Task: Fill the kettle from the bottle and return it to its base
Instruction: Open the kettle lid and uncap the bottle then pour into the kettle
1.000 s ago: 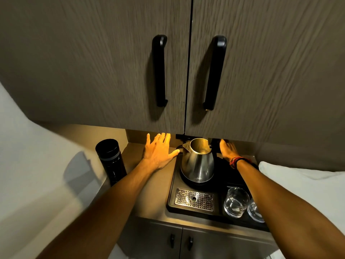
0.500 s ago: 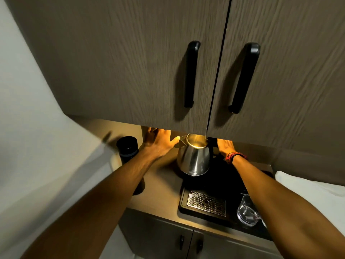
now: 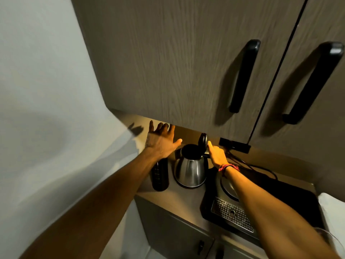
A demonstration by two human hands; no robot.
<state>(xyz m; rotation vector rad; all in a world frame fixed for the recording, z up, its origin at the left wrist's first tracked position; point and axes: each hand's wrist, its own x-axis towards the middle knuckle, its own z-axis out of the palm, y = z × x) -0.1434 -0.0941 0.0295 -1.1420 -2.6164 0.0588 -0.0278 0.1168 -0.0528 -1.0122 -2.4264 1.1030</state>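
Note:
The steel kettle stands on the wooden counter, left of the black tray, with its black lid flipped up and its mouth open. My right hand is closed around the kettle's handle at the back right, thumb by the lid. The round kettle base sits bare on the tray, partly under my right forearm. A dark bottle stands just left of the kettle. My left hand hovers above the bottle with fingers spread, holding nothing.
The black tray has a perforated drip grate. A black cord runs along the back of the counter. Upper cabinet doors with black handles hang low overhead. A wall is on the left, a white cloth at the right edge.
The kettle has come off its base and moved left onto the counter beside the bottle, held by my right hand. My left hand rose above the bottle. The view swung left.

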